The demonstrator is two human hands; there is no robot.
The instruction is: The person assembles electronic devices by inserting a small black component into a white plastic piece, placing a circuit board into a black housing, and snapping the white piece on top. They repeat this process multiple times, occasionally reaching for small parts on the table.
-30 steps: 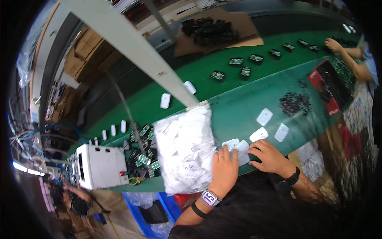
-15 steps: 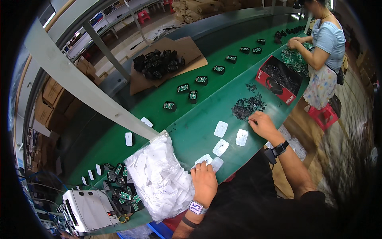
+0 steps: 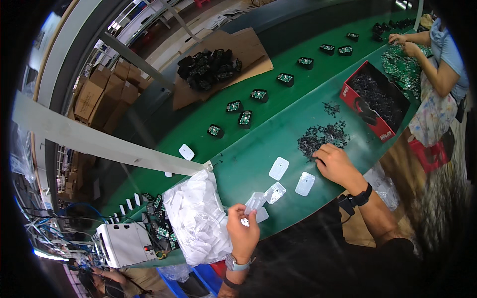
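My left hand [image 3: 242, 232] pinches a translucent white plastic cover [image 3: 255, 201], raised at a tilt above the bench's near edge. Another white cover [image 3: 262, 214] lies partly under it. To the right, flat on the green bench, are more rounded rectangular white covers, one [image 3: 275, 193] close by, one [image 3: 279, 169] farther back and one [image 3: 305, 184] nearest my right arm. My right hand [image 3: 339, 166] rests at the near edge of a loose pile of small black parts [image 3: 318, 138]. Its fingers are curled together, and whatever they hold is too small to make out.
A bulging bag of white covers [image 3: 196, 218] stands left of my left hand, beside a white machine [image 3: 125, 244]. Black housings with green circuit boards [image 3: 259, 95] line the belt behind. A red box [image 3: 370, 116] of black parts sits right, near a co-worker's arms [image 3: 437, 74].
My left hand has lifted a white cover off the bench, where it was pressing down before. My right hand stays at the black parts. The whole view has shifted a little.
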